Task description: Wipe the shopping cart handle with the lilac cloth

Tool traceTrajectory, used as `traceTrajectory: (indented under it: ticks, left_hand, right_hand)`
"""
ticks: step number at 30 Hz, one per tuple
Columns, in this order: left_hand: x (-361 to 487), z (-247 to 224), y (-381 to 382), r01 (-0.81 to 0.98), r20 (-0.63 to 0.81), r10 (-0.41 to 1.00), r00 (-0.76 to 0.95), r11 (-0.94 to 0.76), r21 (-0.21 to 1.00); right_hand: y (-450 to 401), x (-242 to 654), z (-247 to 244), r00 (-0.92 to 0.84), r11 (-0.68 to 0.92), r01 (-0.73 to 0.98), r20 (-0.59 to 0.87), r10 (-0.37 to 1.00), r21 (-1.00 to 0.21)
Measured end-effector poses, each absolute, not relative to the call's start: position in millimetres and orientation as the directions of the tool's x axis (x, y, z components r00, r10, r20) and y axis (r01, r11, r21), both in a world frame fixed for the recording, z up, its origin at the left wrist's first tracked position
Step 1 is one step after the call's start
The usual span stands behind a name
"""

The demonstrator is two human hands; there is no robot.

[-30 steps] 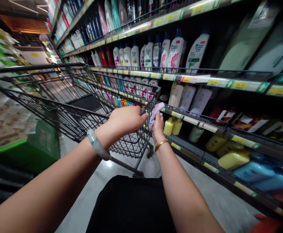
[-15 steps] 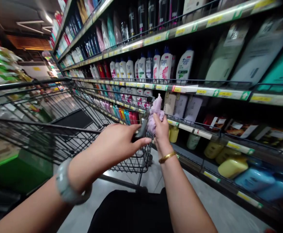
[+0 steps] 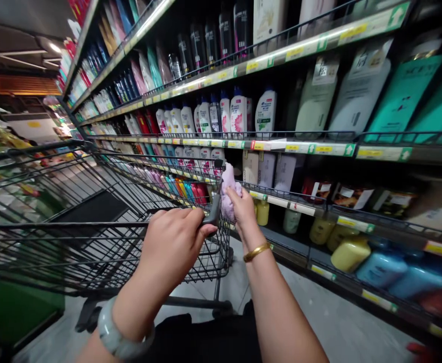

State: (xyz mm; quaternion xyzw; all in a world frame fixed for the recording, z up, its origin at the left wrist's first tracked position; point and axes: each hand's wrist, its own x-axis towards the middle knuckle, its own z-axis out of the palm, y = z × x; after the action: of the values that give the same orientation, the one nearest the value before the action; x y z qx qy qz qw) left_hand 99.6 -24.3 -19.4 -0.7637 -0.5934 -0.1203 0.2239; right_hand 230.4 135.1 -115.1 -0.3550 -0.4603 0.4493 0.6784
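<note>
Here, left hand (image 3: 173, 242) grasps the dark handle (image 3: 214, 209) of the black wire shopping cart (image 3: 107, 252); right hand (image 3: 241, 209) clenches a crumpled lilac cloth (image 3: 228, 194) at the handle's end, beside bottle-filled shelves (image 3: 300, 147).

On my right, the shelves (image 3: 300, 146) bear bottles (image 3: 238, 115) upright in rows. I note the cart (image 3: 73, 225) standing on the grey floor (image 3: 304, 302).

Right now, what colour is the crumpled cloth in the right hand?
Pale purple, like lilac: the crumpled cloth in the right hand shows best in the head view.
</note>
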Motion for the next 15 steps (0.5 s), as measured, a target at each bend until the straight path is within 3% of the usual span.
traceTrajectory:
  ticks: [2, 4, 7, 11, 15]
  left_hand:
    - [100, -21, -24, 0.961, 0.465, 0.844, 0.267, -0.193, -0.2]
    - [100, -21, -23, 0.962, 0.472, 0.841, 0.264, -0.192, -0.197]
    - [100, -21, -23, 0.959, 0.484, 0.83, 0.277, -0.206, -0.196]
    - [98, -21, -25, 0.951, 0.484, 0.82, 0.304, -0.231, -0.206]
    - [98, -20, -24, 0.946, 0.497, 0.808, 0.317, -0.237, -0.219]
  right_hand:
    - [129, 240, -105, 0.108, 0.349, -0.265, 0.332, 0.937, -0.899]
    - [127, 246, -106, 0.069, 0.35, -0.14, 0.343, 0.937, -0.926]
    - [127, 247, -127, 0.094, 0.249, -0.007, 0.247, 0.964, -0.968]
    - [119, 236, -149, 0.109, 0.137, -0.157, 0.121, 0.987, -0.978]
    - [103, 238, -115, 0.131, 0.221, -0.242, 0.194, 0.972, -0.945]
